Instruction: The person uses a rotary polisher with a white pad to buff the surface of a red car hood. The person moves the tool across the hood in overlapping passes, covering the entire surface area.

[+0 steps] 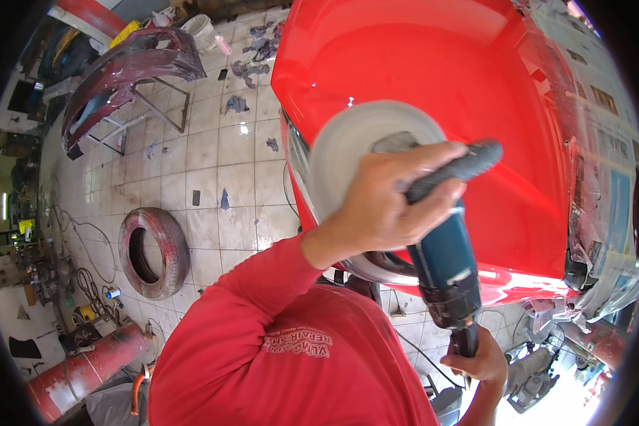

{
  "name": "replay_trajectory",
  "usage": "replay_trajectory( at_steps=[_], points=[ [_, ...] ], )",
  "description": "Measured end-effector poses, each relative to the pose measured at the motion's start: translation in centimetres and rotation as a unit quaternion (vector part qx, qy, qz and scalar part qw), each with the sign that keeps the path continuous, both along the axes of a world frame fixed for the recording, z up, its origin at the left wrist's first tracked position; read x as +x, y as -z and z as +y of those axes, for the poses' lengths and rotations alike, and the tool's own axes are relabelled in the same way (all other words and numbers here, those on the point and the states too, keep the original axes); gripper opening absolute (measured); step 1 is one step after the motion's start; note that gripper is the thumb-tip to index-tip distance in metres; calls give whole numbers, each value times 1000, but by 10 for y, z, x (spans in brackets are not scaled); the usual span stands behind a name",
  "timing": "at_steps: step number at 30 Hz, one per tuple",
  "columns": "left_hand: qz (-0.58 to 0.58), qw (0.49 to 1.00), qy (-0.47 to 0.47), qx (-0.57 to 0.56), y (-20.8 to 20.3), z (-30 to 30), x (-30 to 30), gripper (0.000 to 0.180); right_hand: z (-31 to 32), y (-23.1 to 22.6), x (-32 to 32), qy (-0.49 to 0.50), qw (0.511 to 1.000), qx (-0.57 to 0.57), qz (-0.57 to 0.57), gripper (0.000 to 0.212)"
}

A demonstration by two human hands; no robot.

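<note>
A blue and black car polisher lies across the middle of the view, its round whitish pad against the glossy red car hood near the headlight corner. The pad looks smeared, as if spinning. My left hand is wrapped round the dark grey front handle, thumb and fingers on either side of it. Lower down, my right hand grips the black rear end of the polisher. Part of the headlight is hidden behind my left forearm and the pad.
Taped plastic and paper masking covers the car's right side. On the tiled floor lie a tire and scattered rags. A dark red bumper rests on a metal stand. A red cylinder lies lower left; a cord hangs below the polisher.
</note>
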State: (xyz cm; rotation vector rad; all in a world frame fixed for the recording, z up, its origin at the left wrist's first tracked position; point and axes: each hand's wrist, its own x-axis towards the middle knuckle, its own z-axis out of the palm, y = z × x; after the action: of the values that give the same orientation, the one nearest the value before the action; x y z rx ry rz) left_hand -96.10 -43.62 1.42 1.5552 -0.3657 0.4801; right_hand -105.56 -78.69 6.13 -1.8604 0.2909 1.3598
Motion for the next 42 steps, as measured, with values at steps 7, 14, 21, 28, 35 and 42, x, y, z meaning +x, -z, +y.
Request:
replay_trajectory(
  at_steps=[7, 14, 21, 28, 35, 42],
  points=[
    [61, 983, -172, 27, 25, 149, -28, 41, 154, 28, 31, -154, 985, 23, -73, 67],
    [81, 981, -175, 12, 47, 204, -48, 46, 204, 47, 2, -132, 985, 60, -98, 67],
    [32, 995, -48, 79, 18, 120, -70, 47, 124, 39, -49, -143, 983, 0, -115, 79],
    [-72, 984, 159, 42, 19, 11, -55, 58, 53, 59, -142, 115, 993, 19, -33, 73],
    [-133, 953, 264, 69, 12, -17, -12, 50, 154, 73, -170, 392, 917, -7, -72, 35],
    [-181, 907, 349, 153, 16, 86, 14, 54, 273, 128, -160, 384, 909, 48, -153, 42]
  ],
)
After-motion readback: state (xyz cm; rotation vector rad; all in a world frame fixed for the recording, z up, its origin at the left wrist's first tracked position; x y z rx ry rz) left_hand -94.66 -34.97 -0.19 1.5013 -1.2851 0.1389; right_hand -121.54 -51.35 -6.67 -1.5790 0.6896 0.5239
